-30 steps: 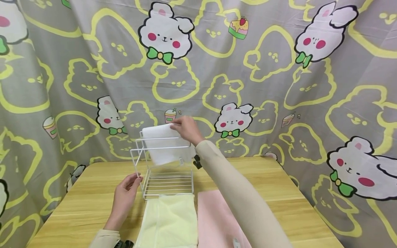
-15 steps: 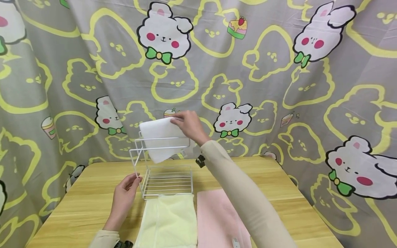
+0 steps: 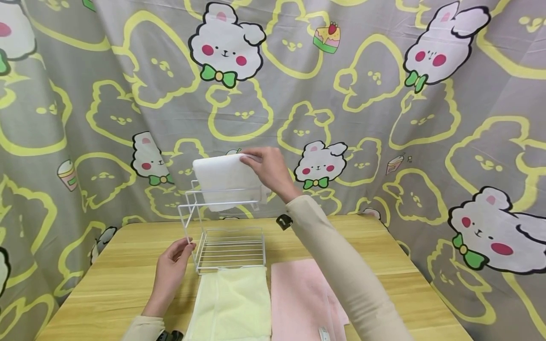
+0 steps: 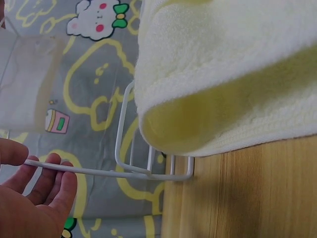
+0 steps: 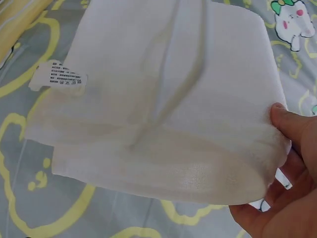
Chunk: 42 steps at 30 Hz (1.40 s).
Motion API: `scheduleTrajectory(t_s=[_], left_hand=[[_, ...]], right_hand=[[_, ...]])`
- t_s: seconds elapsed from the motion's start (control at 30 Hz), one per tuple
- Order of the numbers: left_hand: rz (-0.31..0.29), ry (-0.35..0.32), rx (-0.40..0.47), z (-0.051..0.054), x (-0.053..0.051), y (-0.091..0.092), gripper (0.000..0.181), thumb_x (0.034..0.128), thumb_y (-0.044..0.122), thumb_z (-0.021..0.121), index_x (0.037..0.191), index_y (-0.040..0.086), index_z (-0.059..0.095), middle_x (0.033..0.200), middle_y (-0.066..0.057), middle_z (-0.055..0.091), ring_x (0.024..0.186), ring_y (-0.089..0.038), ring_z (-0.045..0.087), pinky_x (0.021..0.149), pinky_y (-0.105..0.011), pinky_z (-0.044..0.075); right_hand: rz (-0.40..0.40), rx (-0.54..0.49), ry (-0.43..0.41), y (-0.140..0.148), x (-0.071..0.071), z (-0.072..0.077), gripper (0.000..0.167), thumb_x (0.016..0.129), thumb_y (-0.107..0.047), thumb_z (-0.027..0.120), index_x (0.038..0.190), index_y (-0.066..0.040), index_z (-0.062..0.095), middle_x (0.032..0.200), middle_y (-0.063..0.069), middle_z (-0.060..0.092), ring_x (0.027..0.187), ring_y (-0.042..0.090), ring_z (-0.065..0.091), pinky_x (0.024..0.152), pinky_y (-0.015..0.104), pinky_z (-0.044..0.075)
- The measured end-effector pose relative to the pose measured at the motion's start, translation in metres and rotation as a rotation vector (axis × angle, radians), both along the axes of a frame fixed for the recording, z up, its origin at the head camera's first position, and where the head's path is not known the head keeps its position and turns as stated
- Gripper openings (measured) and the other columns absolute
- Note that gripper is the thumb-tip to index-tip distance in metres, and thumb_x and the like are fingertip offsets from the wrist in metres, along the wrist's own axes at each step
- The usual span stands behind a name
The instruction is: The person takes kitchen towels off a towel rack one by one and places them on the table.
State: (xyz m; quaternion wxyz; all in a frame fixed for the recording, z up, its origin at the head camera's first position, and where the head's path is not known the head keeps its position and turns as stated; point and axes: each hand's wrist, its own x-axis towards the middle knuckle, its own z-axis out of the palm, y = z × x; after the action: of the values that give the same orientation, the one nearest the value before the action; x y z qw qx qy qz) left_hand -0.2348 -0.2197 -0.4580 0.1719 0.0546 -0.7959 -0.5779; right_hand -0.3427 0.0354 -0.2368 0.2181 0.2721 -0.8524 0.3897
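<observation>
A folded white towel (image 3: 223,175) hangs from my right hand (image 3: 273,170), which pinches its upper right corner above the top tier of a white wire rack (image 3: 217,204). Its lower edge is behind the rack's upper rails. In the right wrist view, the towel (image 5: 148,99) hangs in a loose fold, with a printed care label (image 5: 64,77) at one edge. My left hand (image 3: 172,270) grips the rack's left front upright. Thumb and fingers around that white wire (image 4: 99,172) show in the left wrist view.
A folded yellow towel (image 3: 232,303) lies in front of the rack, its near end cut off by the frame. Right of it lies a pink towel (image 3: 294,293), partly under my right forearm. A patterned curtain (image 3: 341,118) hangs behind the wooden table (image 3: 119,265).
My right hand has risen and shifted slightly right, lifting the white towel higher over the rack's upper rails. My left hand stays on the upright.
</observation>
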Motion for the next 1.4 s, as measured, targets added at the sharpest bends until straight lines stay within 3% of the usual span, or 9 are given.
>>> scheduleTrajectory(t_s=[0.47,0.73,1.07,1.1,1.13,1.3,1.33,1.4], left_hand=[[0.003,-0.016,-0.009,0.0,0.002,0.0,0.039,0.108,0.03,0.053,0.136,0.005,0.061,0.131,-0.018,0.067,0.101,0.009,0.059,0.084,-0.004,0.046],[0.011,-0.047,-0.013,-0.002,0.001,-0.002,0.039,0.1084,0.032,0.052,0.138,0.009,0.061,0.133,-0.016,0.067,0.107,0.001,0.061,0.083,-0.004,0.047],[0.008,-0.028,-0.014,-0.001,0.001,-0.001,0.038,0.1083,0.03,0.052,0.138,0.007,0.061,0.131,-0.018,0.068,0.108,-0.002,0.062,0.083,-0.004,0.047],[0.008,-0.025,-0.014,-0.001,0.001,-0.001,0.038,0.1084,0.03,0.052,0.137,0.007,0.061,0.13,-0.018,0.068,0.108,-0.002,0.062,0.083,-0.004,0.047],[0.008,-0.022,-0.014,-0.001,0.001,-0.001,0.038,0.1084,0.029,0.053,0.137,0.007,0.061,0.13,-0.018,0.068,0.107,-0.001,0.062,0.083,-0.004,0.047],[0.007,-0.011,-0.012,0.0,0.002,0.0,0.037,0.1083,0.027,0.053,0.137,0.005,0.062,0.129,-0.019,0.068,0.101,0.007,0.06,0.083,-0.004,0.048],[0.007,-0.01,-0.013,0.0,0.002,0.0,0.037,0.1083,0.027,0.053,0.137,0.005,0.061,0.129,-0.02,0.068,0.101,0.008,0.06,0.083,-0.004,0.048],[0.006,-0.008,-0.011,0.0,0.002,0.0,0.037,0.1083,0.027,0.053,0.137,0.005,0.061,0.129,-0.02,0.068,0.1,0.01,0.059,0.083,-0.004,0.048]], right_hand=[[0.03,-0.058,0.096,0.024,0.026,0.009,0.026,0.098,-0.03,0.071,0.119,-0.016,0.078,0.115,0.001,0.077,0.107,0.015,0.072,0.093,0.032,0.057],[0.026,-0.117,0.174,0.033,0.04,0.014,0.024,0.095,-0.026,0.074,0.116,-0.014,0.079,0.111,0.004,0.078,0.105,0.015,0.073,0.087,0.031,0.058],[0.036,-0.162,0.197,0.048,0.054,0.013,0.023,0.095,-0.023,0.075,0.116,-0.014,0.079,0.114,0.005,0.078,0.109,0.016,0.072,0.084,0.037,0.059],[0.033,-0.166,0.202,0.05,0.056,0.012,0.023,0.095,-0.023,0.075,0.116,-0.014,0.079,0.114,0.005,0.078,0.107,0.016,0.072,0.094,0.038,0.056],[0.032,-0.17,0.208,0.051,0.057,0.011,0.023,0.095,-0.022,0.075,0.115,-0.014,0.079,0.113,0.005,0.078,0.106,0.016,0.072,0.093,0.039,0.056],[0.042,-0.2,0.243,0.061,0.066,0.003,0.022,0.093,-0.017,0.077,0.114,-0.012,0.08,0.11,0.006,0.078,0.103,0.015,0.073,0.086,0.031,0.054],[0.05,-0.212,0.246,0.063,0.068,0.002,0.022,0.093,-0.016,0.077,0.114,-0.011,0.08,0.11,0.006,0.078,0.104,0.015,0.072,0.075,0.028,0.054],[0.057,-0.231,0.253,0.068,0.072,-0.001,0.022,0.093,-0.015,0.077,0.114,-0.011,0.08,0.11,0.005,0.078,0.105,0.014,0.072,0.076,0.024,0.054]])
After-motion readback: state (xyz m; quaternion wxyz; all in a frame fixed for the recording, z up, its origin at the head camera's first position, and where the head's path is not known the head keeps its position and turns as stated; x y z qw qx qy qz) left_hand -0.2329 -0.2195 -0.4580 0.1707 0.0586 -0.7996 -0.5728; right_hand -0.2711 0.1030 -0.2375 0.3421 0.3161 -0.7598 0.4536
